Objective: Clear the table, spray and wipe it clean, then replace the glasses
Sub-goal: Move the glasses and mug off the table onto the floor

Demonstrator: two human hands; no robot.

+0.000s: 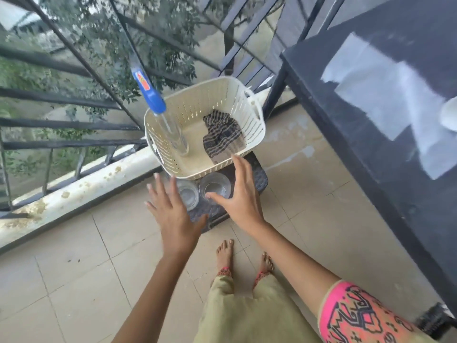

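A left glass (pixel 188 195) and a right glass (pixel 215 184) were set upright, mouths up, side by side on a dark stool (pixel 258 178) in front of a cream basket (pixel 249 134). In the basket a spray bottle (pixel 158 112) was leaned beside a striped cloth (pixel 222 137) — base down, blue head tilted up and left. The left hand (pixel 170 211) and right hand (pixel 241 198) were held spread over the glasses with nothing gripped — contact could not be told.

low dark woven stool (pixel 257 177) is sitting on the tiled floor (pixel 74 268). it's carrying a cream basket (pixel 210 100) at the back, with left glass (pixel 188 194) and right glass (pixel 215 185) standing side by side in front. basket is holding a striped cloth (pixel 222 134) and a spray bottle (pixel 154 100) leaning on its left wall. black table (pixel 371 95) is standing at right, with a white item (pixel 448 115) on it, cut off by the frame.
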